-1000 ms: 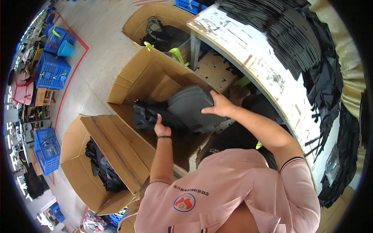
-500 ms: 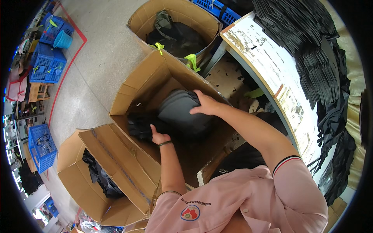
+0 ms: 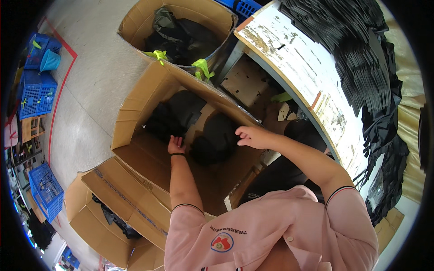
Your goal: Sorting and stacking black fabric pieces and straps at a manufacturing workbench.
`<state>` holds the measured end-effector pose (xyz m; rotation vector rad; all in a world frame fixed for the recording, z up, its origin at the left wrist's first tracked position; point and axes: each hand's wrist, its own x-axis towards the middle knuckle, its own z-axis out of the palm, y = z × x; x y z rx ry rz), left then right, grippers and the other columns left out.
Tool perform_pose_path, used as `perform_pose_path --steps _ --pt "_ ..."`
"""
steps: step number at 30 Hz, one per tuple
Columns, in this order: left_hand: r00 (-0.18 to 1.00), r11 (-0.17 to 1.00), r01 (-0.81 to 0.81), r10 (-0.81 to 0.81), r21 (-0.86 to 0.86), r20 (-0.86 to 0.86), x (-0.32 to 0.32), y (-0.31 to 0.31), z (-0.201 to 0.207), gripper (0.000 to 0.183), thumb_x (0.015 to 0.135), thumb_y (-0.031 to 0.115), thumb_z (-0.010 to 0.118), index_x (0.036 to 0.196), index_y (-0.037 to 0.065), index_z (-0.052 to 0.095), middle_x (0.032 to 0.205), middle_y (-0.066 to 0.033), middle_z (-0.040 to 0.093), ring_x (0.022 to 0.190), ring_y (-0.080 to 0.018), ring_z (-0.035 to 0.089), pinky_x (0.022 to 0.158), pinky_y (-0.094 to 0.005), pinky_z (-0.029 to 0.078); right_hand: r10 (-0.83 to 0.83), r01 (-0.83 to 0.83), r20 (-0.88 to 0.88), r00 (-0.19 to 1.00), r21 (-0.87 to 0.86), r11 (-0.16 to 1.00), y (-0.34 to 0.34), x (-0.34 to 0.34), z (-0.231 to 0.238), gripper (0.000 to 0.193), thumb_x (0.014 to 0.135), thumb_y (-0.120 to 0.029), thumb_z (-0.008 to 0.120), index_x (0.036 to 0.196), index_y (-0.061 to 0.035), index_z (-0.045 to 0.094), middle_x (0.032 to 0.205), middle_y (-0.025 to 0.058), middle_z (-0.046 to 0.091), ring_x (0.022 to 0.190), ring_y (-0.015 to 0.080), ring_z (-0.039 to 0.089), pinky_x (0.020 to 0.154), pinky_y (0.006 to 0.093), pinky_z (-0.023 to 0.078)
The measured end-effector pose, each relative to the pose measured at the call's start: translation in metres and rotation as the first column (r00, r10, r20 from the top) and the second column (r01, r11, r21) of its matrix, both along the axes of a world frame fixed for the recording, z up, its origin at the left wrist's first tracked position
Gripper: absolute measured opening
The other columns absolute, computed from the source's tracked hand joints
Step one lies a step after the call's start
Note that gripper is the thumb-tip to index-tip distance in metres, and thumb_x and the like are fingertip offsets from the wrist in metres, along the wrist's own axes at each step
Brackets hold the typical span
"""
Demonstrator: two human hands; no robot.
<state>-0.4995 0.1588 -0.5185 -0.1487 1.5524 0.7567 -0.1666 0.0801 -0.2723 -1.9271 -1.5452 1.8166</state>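
Two piles of black material lie inside the large cardboard box in front of me. The left pile has flat, rounded pieces with a darker bunched part beside them. The right pile is a rounded dark heap; its exact kind is hard to make out. My left hand is open over the box, by the near end of the left pile, its fingers spread and holding nothing. At the right edge of the right pile, my right hand is open, with loosely bent fingers and nothing in them.
Behind stands another cardboard box holding dark material, with yellow-green ties at its rim. A third box is at lower left. The worn white table on the right bears stacked black pieces. Blue crates stand far left.
Both hands have let go of the rounded black stack, which now rests in the box as a separate pile. The view has shifted, moving the boxes leftward in the picture.
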Motion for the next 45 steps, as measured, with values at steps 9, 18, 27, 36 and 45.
perform_pose_path --steps 9,18,27,36,45 --pt "0.876 0.873 0.476 -0.481 -0.103 -0.026 0.046 -0.082 -0.015 0.029 0.090 0.027 0.063 0.115 0.012 0.060 0.097 -0.0034 0.066 0.081 -0.0192 0.063 0.068 -0.0340 0.047 -0.035 0.000 0.142 0.989 0.240 0.971 -0.074 0.032 0.075 0.032 0.086 -0.020 0.067 0.113 -0.0048 0.058 0.098 0.0145 0.066 0.090 0.0297 0.065 0.079 0.0375 0.052" --pt "0.732 0.733 0.675 -0.679 -0.083 -0.047 0.064 -0.088 -0.038 0.025 0.090 0.027 0.064 0.110 0.012 0.062 0.093 -0.0029 0.065 0.075 -0.0181 0.063 0.061 -0.0327 0.047 -0.170 -0.253 0.366 0.915 0.849 0.464 0.021 0.078 0.162 0.027 0.084 -0.009 0.065 0.111 -0.0078 0.061 0.117 0.0135 0.058 0.109 0.0314 0.057 0.091 0.0386 0.049" --pt "0.627 0.629 0.778 -0.774 0.013 -0.093 0.112 -0.038 -0.127 0.025 0.089 0.023 0.065 0.105 0.004 0.061 0.086 -0.0059 0.063 0.073 -0.0177 0.060 0.066 -0.0335 0.050 -0.033 -0.526 0.684 0.729 0.590 0.612 0.099 0.091 0.140 0.070 0.076 -0.015 0.073 0.139 -0.0194 0.043 0.147 0.0130 0.035 0.138 0.0315 0.031 0.116 0.0454 0.023" --pt "0.438 0.486 0.865 -0.854 -0.129 -0.280 0.170 -0.025 -0.214 0.033 0.087 0.014 0.066 0.117 0.003 0.057 0.106 -0.0120 0.064 0.096 -0.0224 0.059 0.085 -0.0332 0.048 0.012 -0.671 0.840 0.542 0.424 0.608 0.092 0.096 0.122 0.045 0.075 0.002 0.070 0.116 -0.0119 0.059 0.140 0.0298 0.032 0.129 0.0507 0.035 0.107 0.0569 0.028" --pt "0.441 0.481 0.859 -0.869 -0.175 -0.223 0.213 -0.047 -0.226 0.034 0.087 0.014 0.065 0.118 0.003 0.055 0.107 -0.0121 0.063 0.096 -0.0224 0.058 0.085 -0.0340 0.047 0.063 -0.530 0.817 0.573 0.311 0.788 0.060 0.108 0.153 0.064 0.076 -0.003 0.070 0.131 -0.0209 0.043 0.136 0.0211 0.037 0.122 0.0412 0.041 0.102 0.0503 0.032"
